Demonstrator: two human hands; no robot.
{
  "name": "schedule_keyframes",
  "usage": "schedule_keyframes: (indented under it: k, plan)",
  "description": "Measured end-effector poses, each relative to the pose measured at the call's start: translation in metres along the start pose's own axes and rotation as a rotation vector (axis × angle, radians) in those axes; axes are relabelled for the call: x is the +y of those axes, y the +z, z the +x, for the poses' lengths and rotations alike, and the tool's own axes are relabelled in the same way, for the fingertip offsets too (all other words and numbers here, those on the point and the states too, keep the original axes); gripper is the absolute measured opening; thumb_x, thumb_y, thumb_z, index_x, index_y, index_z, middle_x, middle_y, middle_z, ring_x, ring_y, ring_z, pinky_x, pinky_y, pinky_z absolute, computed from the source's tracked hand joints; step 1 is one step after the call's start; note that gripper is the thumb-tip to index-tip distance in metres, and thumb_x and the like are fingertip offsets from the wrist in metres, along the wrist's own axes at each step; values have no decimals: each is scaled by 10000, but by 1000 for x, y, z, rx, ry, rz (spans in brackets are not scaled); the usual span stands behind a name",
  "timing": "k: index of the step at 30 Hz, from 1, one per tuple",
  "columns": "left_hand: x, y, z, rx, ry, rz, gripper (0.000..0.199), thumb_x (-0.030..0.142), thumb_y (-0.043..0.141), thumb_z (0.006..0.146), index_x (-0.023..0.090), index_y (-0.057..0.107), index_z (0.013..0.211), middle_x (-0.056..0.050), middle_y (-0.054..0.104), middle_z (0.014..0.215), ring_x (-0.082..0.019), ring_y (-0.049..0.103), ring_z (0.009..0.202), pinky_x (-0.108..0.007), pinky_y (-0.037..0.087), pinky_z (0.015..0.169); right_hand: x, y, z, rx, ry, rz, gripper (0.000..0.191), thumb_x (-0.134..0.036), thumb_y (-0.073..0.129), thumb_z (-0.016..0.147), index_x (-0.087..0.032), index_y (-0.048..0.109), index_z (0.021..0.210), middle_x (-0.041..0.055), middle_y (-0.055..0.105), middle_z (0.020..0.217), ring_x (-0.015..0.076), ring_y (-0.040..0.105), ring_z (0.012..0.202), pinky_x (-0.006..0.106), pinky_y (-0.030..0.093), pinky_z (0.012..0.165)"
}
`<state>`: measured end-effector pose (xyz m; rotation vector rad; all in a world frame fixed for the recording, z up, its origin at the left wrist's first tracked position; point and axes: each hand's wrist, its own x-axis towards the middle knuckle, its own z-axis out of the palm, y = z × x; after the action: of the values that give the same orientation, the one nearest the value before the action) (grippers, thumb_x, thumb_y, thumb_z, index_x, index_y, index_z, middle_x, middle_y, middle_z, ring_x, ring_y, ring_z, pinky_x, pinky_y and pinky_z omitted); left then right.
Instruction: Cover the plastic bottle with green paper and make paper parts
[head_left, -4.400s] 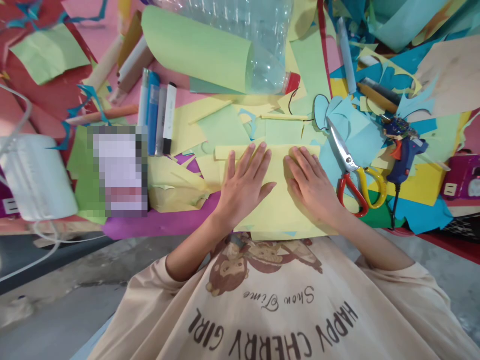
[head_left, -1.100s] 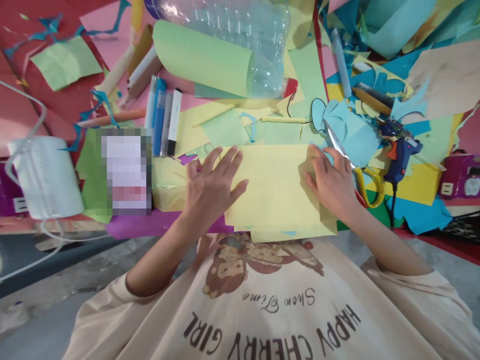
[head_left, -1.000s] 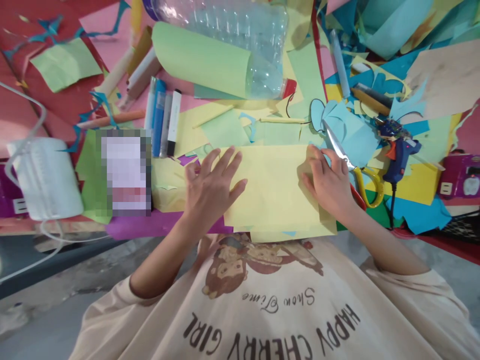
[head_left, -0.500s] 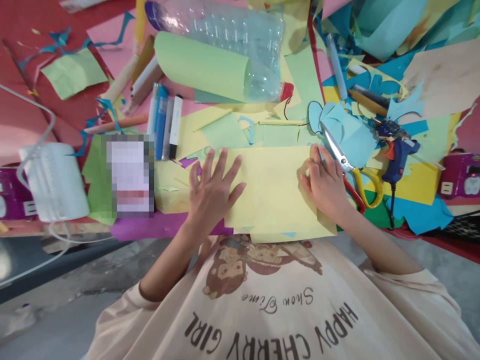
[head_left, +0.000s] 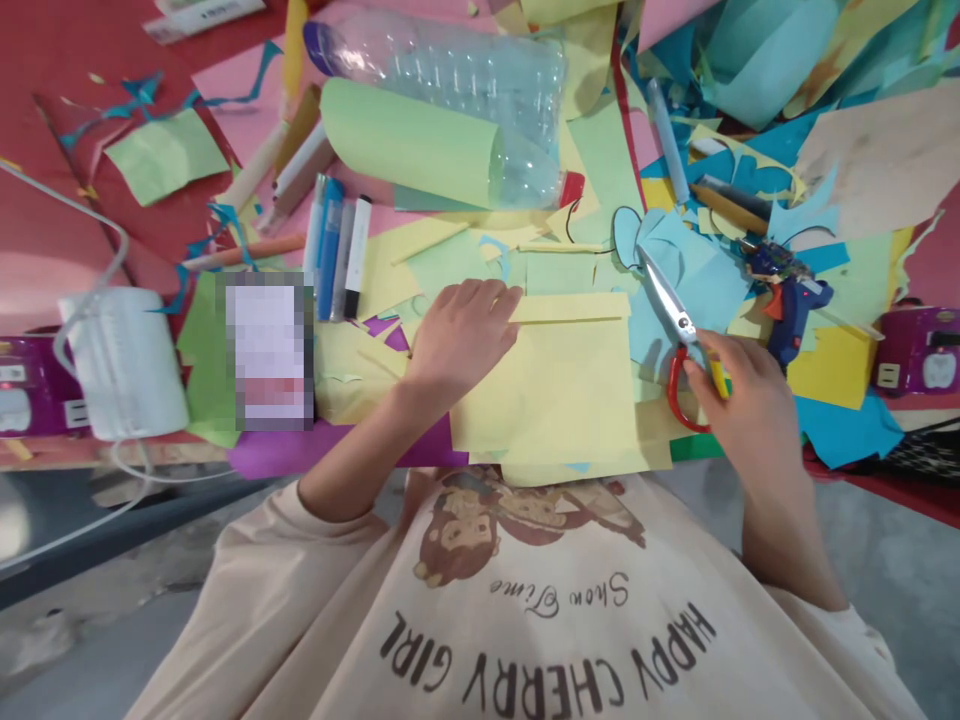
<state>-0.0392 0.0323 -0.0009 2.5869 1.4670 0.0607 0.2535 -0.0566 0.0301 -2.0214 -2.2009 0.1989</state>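
A pale yellow sheet of paper (head_left: 562, 390) lies in front of me, a narrow strip along its far edge folded over. My left hand (head_left: 469, 335) is on its far left corner, fingers together and curled at the folded strip, thumb toward the sheet. Right of the paper, scissors (head_left: 679, 318) with one red and one yellow handle rest on blue paper scraps, blades pointing away. My right hand (head_left: 754, 400) has its thumb and fingers closed about the handles, partly hiding the yellow one.
A clear plastic bottle (head_left: 529, 185) partly wrapped in green paper lies at the back. Markers (head_left: 328, 250), a pixelated phone-like object (head_left: 270, 350) and a white box with a cable (head_left: 127, 365) are at left. A blue glue gun (head_left: 791, 310) stands among scraps at right.
My right hand has left the paper's right side and moved right onto the scissors' handles. My left hand, spread flat before, has moved to the far corner and curled its fingers.
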Motion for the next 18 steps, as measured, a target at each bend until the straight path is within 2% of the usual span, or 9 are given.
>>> schedule_keyframes:
  k: [1, 4, 7, 11, 13, 15, 18]
  plan:
    - [0, 2, 4, 8, 9, 19, 362, 178, 393, 910, 154, 610, 1198, -145, 679, 1103, -296, 624, 1030, -434, 492, 843, 5, -4, -3, -24, 22, -17, 386, -330, 459, 941, -189, 554, 1288, 147, 683, 1107, 310, 641, 1030, 470, 545, 856]
    - [-3, 7, 12, 4, -5, 37, 381, 120, 320, 896, 174, 657, 1065, -135, 671, 976, -285, 619, 944, -424, 487, 765, 16, -11, -14, -87, 19, -29, 416, -312, 466, 935, -198, 529, 1330, 142, 659, 1188, 317, 629, 1069, 473, 542, 880]
    - [-10, 3, 15, -37, -70, -16, 349, 145, 306, 914, 167, 648, 981, -119, 657, 962, -257, 605, 930, -395, 486, 770, 19, -8, -21, -147, 48, -38, 471, -297, 466, 927, -192, 477, 1385, 151, 636, 1207, 317, 628, 1076, 463, 549, 869]
    - [-31, -16, 10, 27, -227, -306, 230, 267, 395, 937, 172, 602, 910, -47, 632, 887, -172, 585, 874, -318, 496, 795, 19, -1, -21, -226, 84, -122, 547, -300, 470, 904, -164, 429, 1432, 175, 616, 1141, 336, 632, 1024, 447, 554, 776]
    - [-44, -23, 5, 78, -322, -371, 293, 361, 375, 954, 175, 588, 880, -21, 611, 789, -128, 539, 715, -311, 499, 709, 20, 2, -18, -215, 75, -161, 591, -273, 462, 885, -162, 385, 1461, 175, 601, 1107, 339, 627, 997, 443, 546, 745]
    - [-55, -25, 1, 166, -453, -548, 354, 473, 411, 938, 178, 590, 860, -18, 633, 765, -111, 511, 656, -320, 499, 662, 20, 4, -14, -203, 64, -179, 625, -251, 463, 856, -148, 370, 1465, 177, 588, 1057, 338, 620, 957, 444, 537, 717]
    - [-62, -22, -6, 286, -530, -889, 363, 494, 465, 902, 199, 569, 1085, -23, 723, 1001, -157, 606, 805, -370, 550, 742, 19, 7, -6, -214, 99, -173, 639, -250, 510, 796, -131, 430, 1419, 155, 563, 941, 327, 607, 872, 445, 522, 692]
